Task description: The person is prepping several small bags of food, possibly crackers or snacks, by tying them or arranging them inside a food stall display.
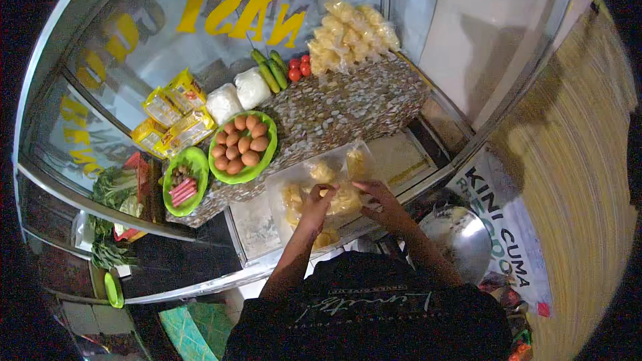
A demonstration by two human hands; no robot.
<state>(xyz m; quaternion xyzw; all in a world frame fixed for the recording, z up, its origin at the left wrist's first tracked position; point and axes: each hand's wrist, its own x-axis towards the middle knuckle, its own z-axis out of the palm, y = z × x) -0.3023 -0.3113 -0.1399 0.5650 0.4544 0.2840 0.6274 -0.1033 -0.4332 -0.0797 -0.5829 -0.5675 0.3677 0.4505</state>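
Observation:
A translucent plastic container or large bag (278, 183) lies before me at the stall counter's near edge, holding several small clear bags of yellowish food. My left hand (318, 206) has thumb and fingers pinched at the top of one small clear bag (346, 201) in the middle. Across from it, my right hand (383, 205) has its index finger stretched towards the same bag; whether it grips the plastic is too blurred to tell. Another filled bag (356, 163) sits just beyond the right fingertips. One more bag (321, 172) lies past the left fingers.
Along the pebbled counter (341, 100) stand a green plate (271, 153) of eggs, a green dish (170, 170), yellow packets (175, 110), white bundles (253, 87), cucumbers (271, 70), tomatoes (299, 67) and piled filled bags (348, 35). Glass panes surround it. A metal bowl (456, 240) is right.

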